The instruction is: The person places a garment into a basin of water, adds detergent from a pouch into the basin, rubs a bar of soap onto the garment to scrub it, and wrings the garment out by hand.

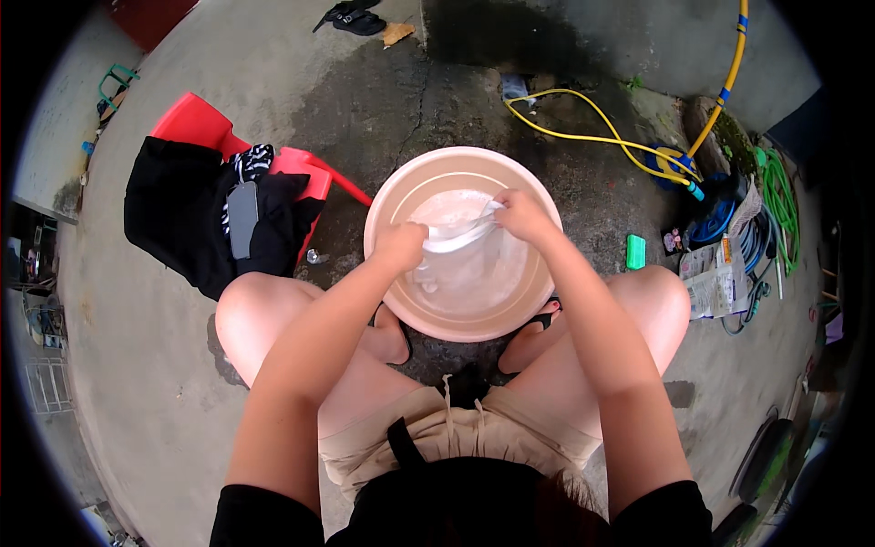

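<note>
Between my bent legs stands a round, pale peach plastic basin point(390, 196) holding cloudy, soapy-looking water point(469, 287). Over it, a white wet cloth point(458, 241) is stretched between my hands. My left hand point(403, 245) grips one end in closed fingers, at the left inside the basin rim. At the upper right of the basin, my right hand point(523, 216) pinches the other end. The cloth sags in the middle, its lower part running into the water; what kind of garment it is does not show.
To the left, a red plastic chair point(193, 123) carries black clothes point(173, 205) and a phone point(243, 219). A green soap-like block point(635, 252) lies right of the basin. Beyond are a yellow hose point(583, 139), a green hose point(779, 205) and black sandals point(354, 18).
</note>
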Demonstrator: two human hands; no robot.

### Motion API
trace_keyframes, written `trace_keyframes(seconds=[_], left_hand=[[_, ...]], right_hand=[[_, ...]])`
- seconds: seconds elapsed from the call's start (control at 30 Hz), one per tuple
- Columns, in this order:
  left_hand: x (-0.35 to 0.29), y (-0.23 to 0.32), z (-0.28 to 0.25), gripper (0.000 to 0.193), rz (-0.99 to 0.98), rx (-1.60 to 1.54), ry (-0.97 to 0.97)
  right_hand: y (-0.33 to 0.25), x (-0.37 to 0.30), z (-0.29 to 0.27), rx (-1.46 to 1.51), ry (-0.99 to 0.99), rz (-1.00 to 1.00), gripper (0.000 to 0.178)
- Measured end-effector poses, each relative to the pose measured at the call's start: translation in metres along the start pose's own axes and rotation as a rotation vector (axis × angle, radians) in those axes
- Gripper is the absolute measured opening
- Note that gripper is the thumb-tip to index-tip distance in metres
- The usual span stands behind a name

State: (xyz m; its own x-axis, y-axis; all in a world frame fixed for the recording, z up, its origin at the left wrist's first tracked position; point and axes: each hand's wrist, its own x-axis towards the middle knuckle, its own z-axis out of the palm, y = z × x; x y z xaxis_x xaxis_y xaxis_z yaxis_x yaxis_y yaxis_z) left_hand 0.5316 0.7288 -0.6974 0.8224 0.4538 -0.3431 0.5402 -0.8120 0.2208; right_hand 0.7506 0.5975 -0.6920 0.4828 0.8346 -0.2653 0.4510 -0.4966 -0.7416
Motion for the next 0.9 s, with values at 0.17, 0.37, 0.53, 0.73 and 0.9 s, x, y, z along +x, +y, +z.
trace_keyframes(seconds=[0.17, 0.37, 0.53, 0.73, 0.9], left_hand=[[0.046, -0.030, 0.037, 0.022, -0.118, -0.030, 0.132], [0.063, -0.013, 0.091, 0.031, -0.243, -0.197, 0.094], [0.052, -0.034, 0.223, 0.060, -0.263, -0.147, 0.241], [0.084, -0.044, 0.261, 0.074, -0.316, -0.280, 0.321], [0.129, -0.039, 0.259, 0.070, -0.469, -0.296, 0.293]], right_hand=[[0.061, 0.010, 0.087, -0.107, 0.095, 0.162, 0.054], [0.100, -0.004, 0.142, -0.192, 0.016, 0.236, 0.070], [0.126, 0.015, 0.162, -0.377, -0.086, 0.322, 0.080], [0.181, 0.039, 0.165, -0.342, -0.044, 0.423, 0.089], [0.211, 0.067, 0.186, -0.032, 0.096, 0.608, 0.090]])
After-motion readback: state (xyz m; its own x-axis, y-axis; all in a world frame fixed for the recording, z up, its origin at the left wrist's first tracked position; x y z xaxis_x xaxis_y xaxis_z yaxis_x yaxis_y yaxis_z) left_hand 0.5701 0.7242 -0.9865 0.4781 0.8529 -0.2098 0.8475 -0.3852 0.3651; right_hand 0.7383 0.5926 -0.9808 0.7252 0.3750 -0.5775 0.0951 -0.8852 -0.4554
